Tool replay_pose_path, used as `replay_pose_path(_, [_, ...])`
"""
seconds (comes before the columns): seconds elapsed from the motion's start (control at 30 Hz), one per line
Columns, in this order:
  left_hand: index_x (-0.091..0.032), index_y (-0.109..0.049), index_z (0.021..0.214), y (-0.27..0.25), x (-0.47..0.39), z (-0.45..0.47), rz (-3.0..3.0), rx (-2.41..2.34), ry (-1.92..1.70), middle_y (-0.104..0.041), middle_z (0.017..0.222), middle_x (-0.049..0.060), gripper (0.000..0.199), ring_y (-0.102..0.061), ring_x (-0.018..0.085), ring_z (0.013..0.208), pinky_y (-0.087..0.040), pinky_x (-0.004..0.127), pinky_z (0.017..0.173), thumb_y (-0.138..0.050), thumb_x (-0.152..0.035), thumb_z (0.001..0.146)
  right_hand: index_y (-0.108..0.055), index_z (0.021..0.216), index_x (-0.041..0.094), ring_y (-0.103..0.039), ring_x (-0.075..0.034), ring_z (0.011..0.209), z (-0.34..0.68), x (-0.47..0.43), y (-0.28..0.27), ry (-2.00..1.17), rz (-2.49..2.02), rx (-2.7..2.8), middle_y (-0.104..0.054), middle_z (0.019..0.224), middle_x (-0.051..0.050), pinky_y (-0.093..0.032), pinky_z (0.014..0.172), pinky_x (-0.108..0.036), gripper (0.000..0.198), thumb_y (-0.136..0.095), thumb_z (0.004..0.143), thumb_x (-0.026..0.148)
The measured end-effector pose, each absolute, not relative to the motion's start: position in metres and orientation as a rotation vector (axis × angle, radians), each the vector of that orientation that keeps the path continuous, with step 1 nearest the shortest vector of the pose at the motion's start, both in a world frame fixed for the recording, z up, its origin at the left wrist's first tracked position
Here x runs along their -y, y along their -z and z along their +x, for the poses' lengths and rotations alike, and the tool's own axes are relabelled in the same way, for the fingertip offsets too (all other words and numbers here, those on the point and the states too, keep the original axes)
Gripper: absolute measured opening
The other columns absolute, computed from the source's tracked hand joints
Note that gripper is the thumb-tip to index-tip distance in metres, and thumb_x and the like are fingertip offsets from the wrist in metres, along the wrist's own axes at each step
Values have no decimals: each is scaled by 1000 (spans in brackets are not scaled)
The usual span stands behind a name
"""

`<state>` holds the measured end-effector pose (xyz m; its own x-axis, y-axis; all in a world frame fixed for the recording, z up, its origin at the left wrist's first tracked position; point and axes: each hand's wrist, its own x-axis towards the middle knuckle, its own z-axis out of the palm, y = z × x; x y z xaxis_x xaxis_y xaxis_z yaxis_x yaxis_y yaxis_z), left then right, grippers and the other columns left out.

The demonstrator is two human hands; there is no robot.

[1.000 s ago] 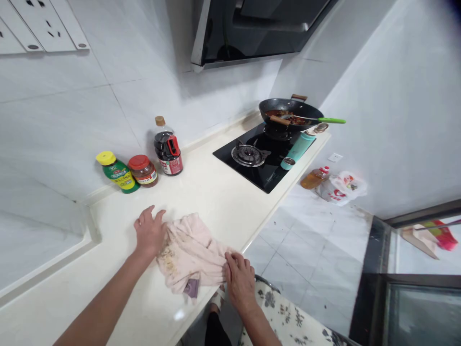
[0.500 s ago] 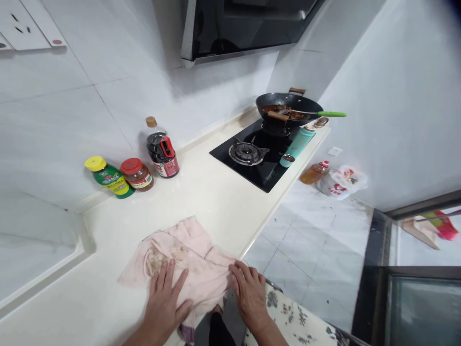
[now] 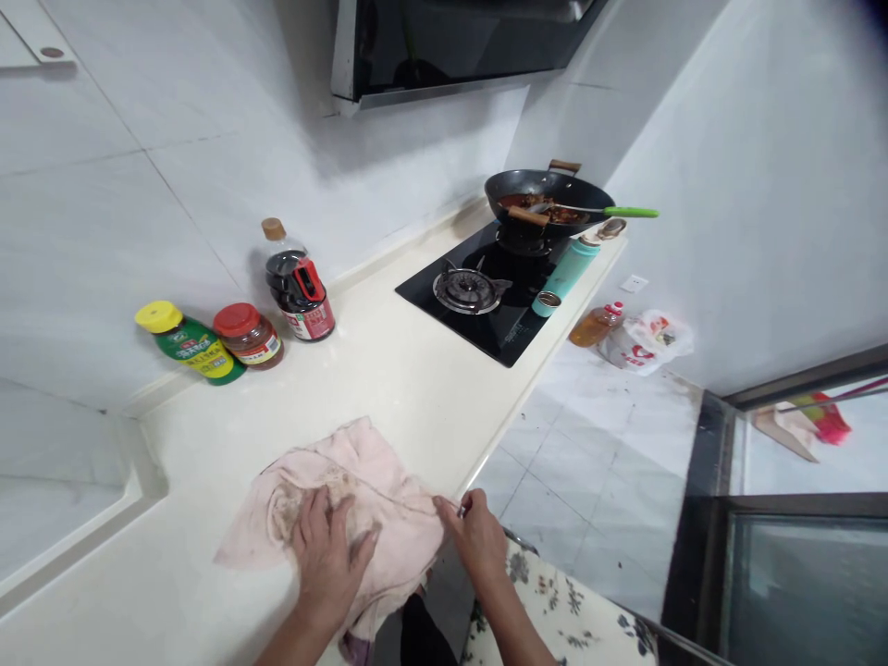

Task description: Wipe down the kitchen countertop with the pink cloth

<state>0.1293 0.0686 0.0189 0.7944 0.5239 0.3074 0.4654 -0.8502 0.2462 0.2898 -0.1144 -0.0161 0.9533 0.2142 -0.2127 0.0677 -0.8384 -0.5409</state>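
A pink cloth [image 3: 367, 453] is spread on the pale countertop [image 3: 375, 370], lying beneath the left hand [image 3: 329, 555] and reaching across to the right hand [image 3: 478, 536]. By the right hand, the cloth's near corner is pinched between thumb and curled fingers, closed tight, at the counter's edge. The left hand is laid on the cloth with its fingers spread and slightly bent; nothing is seen to be clasped by it.

One second ago the left hand was held at the cloth's far side, its fingers raised, and the cloth was bunched smaller. Now it is opened out wider, well past the left hand, and the brownish stained patch [image 3: 278, 513] is partly covered by the fingers, which are set further onto it than half a second ago. The right hand's fingers, then draped over the edge, are now curled in. The purple label [image 3: 357, 647], earlier lying on the counter, is now seen below the left hand, near the counter's edge.

Beyond the left hand, a green bottle [image 3: 198, 350], a red-lidded jar [image 3: 253, 342] and a dark sauce bottle [image 3: 297, 291] are left standing as before.
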Motion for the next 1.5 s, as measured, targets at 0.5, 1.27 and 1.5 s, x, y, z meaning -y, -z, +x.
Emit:
replay_pose_path(0.5, [-28,-43,147,-8,-64,181,2884,-423,23,-37,156,17,74,-27,41,145,-30,61,108,-65,-55,82,-50,81,27,-55,-20,58,286,147,26,-266,-2344,59,-59,63,2,-32,55,-29,47,-37,89,71])
replay_pose_path(1.27, [-14,-39,149,6,-74,136,3110,-390,-403,-30,157,28,80,-19,47,147,-29,61,107,-55,-61,87,-41,61,27,-48,-19,54,261,107,37,-482,-2082,54,-51,52,1,-33,56,-30,52,-44,85,73])
replay_pose_path(1.5, [-15,-36,151,7,-61,180,3061,-347,-232,-29,157,29,86,-15,49,148,-26,63,109,-53,-66,85,-42,64,27,-51,-20,55,276,107,35,-396,-2050,30,-54,55,0,-36,56,-31,51,-41,86,73])
